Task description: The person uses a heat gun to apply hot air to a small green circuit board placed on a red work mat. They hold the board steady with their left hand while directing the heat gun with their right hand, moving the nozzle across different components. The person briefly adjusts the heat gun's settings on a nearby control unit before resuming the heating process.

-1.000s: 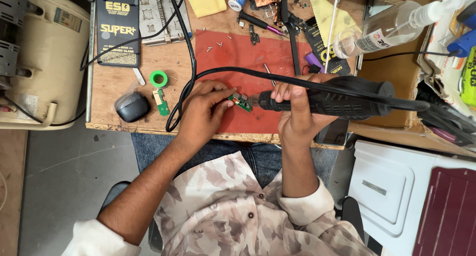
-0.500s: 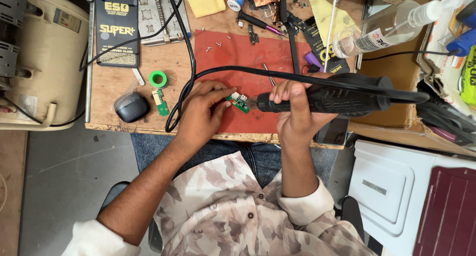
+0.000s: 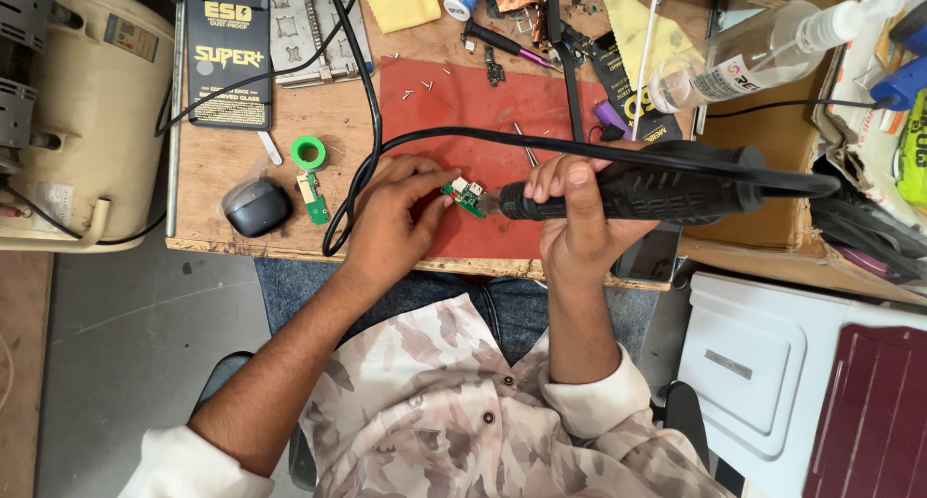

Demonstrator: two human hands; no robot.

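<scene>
My left hand [image 3: 394, 213] pinches a small green circuit board [image 3: 467, 197] by its left edge, just above the red work mat [image 3: 454, 107]. My right hand [image 3: 579, 218] grips a thick black hot-air tool [image 3: 657, 191] whose metal nozzle points left at the board, almost touching it. The tool's black cable [image 3: 386, 146] loops from its rear across the mat and round my left hand.
On the wooden bench [image 3: 212, 151] lie a second green board [image 3: 314, 197], a green tape roll [image 3: 309, 152], a dark earbud case [image 3: 257, 208], tweezers [image 3: 526, 146] and loose screws. A spray bottle [image 3: 744, 59] lies at the back right. A beige machine [image 3: 77, 112] stands left.
Both hands, with the board and the tool, have drifted slightly up and left on the mat; the grips are unchanged.
</scene>
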